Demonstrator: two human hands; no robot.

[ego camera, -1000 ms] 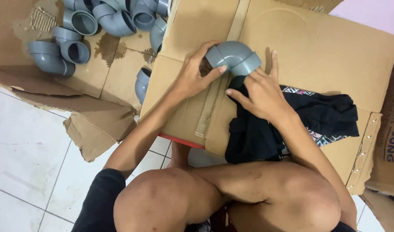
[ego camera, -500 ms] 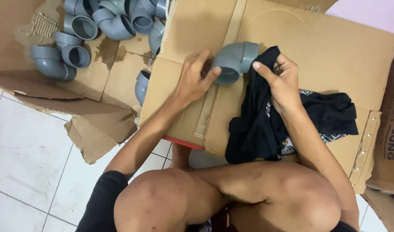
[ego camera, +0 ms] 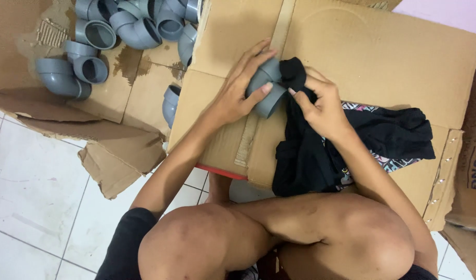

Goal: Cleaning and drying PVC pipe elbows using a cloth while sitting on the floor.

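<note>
A: Head view: what is held by the hands?
B: A grey pipe elbow (ego camera: 265, 87) is gripped by the left hand (ego camera: 237, 93), fingers curled over it, above a closed cardboard box (ego camera: 383, 57). A fold of black cloth (ego camera: 321, 150) is pinched by the right hand (ego camera: 321, 106) and pressed against the elbow.
A: And what is seen around it?
B: More grey elbows (ego camera: 92, 46) are heaped in an open torn carton (ego camera: 51, 109) at the left, on a tiled floor (ego camera: 30, 197)
</note>
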